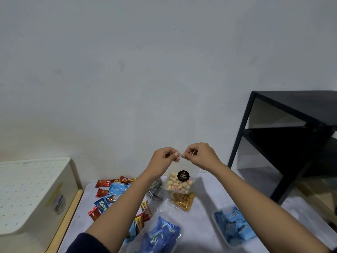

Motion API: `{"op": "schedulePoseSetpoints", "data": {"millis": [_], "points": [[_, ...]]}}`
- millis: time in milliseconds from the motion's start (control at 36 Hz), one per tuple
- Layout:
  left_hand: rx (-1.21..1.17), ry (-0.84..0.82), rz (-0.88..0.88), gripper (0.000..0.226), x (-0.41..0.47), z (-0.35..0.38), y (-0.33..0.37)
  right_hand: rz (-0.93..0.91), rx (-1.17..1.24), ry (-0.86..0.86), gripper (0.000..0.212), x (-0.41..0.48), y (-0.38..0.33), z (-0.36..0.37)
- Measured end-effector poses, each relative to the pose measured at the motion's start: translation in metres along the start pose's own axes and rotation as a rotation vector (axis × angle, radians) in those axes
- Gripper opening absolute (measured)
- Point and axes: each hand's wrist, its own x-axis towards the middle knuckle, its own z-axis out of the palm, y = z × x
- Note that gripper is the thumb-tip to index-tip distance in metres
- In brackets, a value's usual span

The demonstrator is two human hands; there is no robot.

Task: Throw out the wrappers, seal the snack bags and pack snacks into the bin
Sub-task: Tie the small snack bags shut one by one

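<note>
Both hands are up at centre frame, fingertips nearly meeting. The left hand (164, 157) pinches the top edge of the clear biscuit bag (179, 182) between thumb and curled fingers, and the right hand (199, 155) pinches the same edge right beside it. The bag hangs below them, just above the table (204, 212). It is full of pastel biscuits and has a round black label on the front.

Directly under it lies an orange snack bag (183, 200), flat on the table. A black-and-white striped packet (155, 188) shows just left of the hanging bag, partly behind the left forearm. Left of centre, red bars (103, 183) and blue Kalpa packets (116, 191) lie scattered. A clear bag of blue packets (160, 234) sits at the bottom centre. In the lower right, a clear tray (219, 230) holds more blue packets. A cream box with a perforated lid (27, 194) stands at the left edge, and a black shelf (284, 114) stands on the right.
</note>
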Motion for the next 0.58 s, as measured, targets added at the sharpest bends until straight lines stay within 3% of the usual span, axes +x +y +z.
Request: {"op": "schedulePoseSetpoints", "data": {"millis": [83,250,444,583], "points": [[0.04,0.032,0.001,0.013,-0.004,0.002,-0.004,-0.003,0.176,-0.101,0.011,-0.006,0.007,0.0],[0.016,0.021,-0.049,0.015,-0.012,0.018,-0.016,0.046,0.153,-0.09,0.008,-0.013,0.028,0.006],[0.049,-0.063,-0.106,0.01,-0.017,0.04,-0.03,0.085,0.075,-0.119,0.022,-0.02,0.045,0.014],[0.121,-0.102,-0.074,0.011,-0.013,0.049,-0.035,0.097,0.148,-0.134,0.017,-0.027,0.056,0.009]]}}
